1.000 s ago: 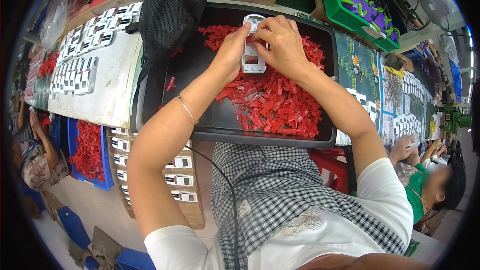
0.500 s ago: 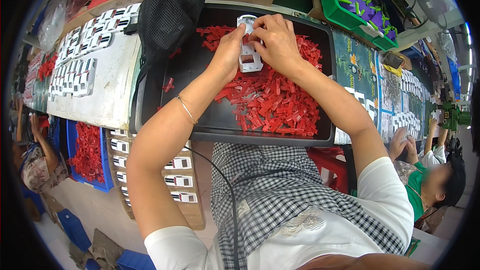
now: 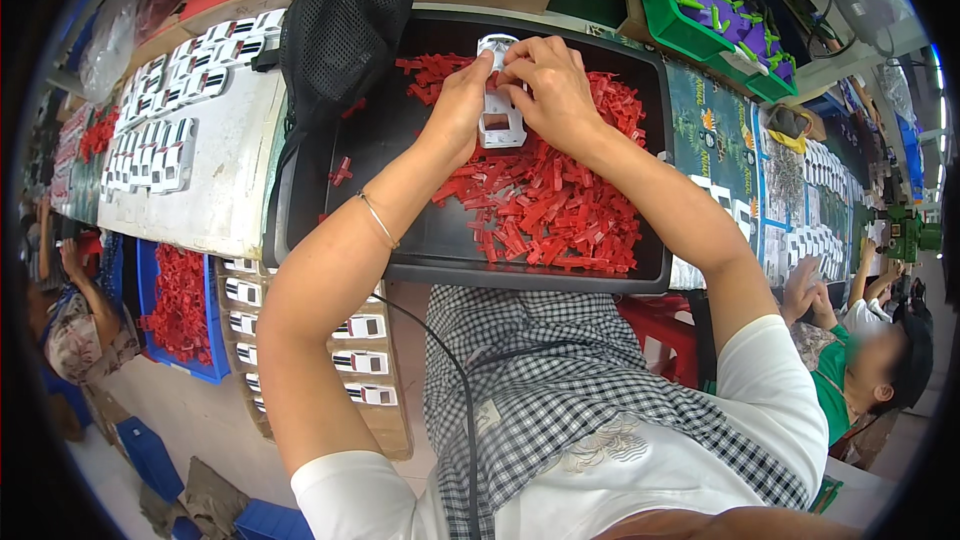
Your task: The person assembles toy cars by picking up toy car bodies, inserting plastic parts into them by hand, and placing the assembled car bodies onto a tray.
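Over the far part of a black tray [image 3: 380, 230], my left hand [image 3: 462, 105] grips a white toy car body [image 3: 503, 130] along its left side. My right hand [image 3: 550, 90] bends over the car from the right, its thumb and fingers closed together against the middle of the body. A bit of red plastic shows at those fingertips; most of it is hidden by the fingers. Beneath and beside both hands lies a heap of red plastic parts [image 3: 560, 205], piled mainly in the right half of the tray.
A black mesh cap [image 3: 345, 35] hangs over the tray's far left corner. Rows of white car bodies [image 3: 150, 155] stand on the left table. Green bins [image 3: 690, 30] hold purple and green parts at the far right. A co-worker [image 3: 870, 360] sits to the right.
The car body and both hands have shifted very slightly toward me. My grip on the car looks the same, with the right fingers still closed against it.
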The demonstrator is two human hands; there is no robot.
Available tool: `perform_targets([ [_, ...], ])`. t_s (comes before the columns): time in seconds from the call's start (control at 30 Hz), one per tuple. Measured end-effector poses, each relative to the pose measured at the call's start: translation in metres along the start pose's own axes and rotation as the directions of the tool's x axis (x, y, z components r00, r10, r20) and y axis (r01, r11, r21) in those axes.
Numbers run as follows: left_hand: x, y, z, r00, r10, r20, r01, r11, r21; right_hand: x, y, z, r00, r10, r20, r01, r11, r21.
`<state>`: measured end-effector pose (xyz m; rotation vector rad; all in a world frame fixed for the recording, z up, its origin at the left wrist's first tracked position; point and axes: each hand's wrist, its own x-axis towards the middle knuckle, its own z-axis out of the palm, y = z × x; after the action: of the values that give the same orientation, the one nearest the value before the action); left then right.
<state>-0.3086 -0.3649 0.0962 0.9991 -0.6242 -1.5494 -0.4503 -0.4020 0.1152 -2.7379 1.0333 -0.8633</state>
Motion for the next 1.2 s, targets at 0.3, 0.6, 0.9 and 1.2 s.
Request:
perform_targets([
  [0.3, 0.0011, 0.0008, -0.0007, 0.999, 0.037, -0.003, -0.037, 0.999, -0.016, 0.0025, -0.0030, -0.0018, 0.997, -0.019, -0.071, 0.020, 1.000, 0.015],
  [0.6, -0.0017, 0.0037, -0.0003, 1.000, 0.011, -0.003, -0.011, 0.998, -0.060, 0.0005, -0.0047, 0.0000, 0.998, -0.017, -0.060, 0.018, 1.000, 0.007],
  [0.9, -0.0013, 0.0038, 0.0018, 1.000, -0.008, 0.015, 0.009, 0.999, -0.050, 0.0011, -0.0017, -0.0011, 0.997, 0.022, -0.081, -0.022, 1.000, 0.001],
  [1.2, -0.0005, -0.0020, 0.0038, 0.998, 0.067, -0.020, -0.068, 0.994, -0.091, 0.0026, -0.0027, -0.0033, 0.994, 0.000, -0.112, 0.001, 1.000, 0.008],
])
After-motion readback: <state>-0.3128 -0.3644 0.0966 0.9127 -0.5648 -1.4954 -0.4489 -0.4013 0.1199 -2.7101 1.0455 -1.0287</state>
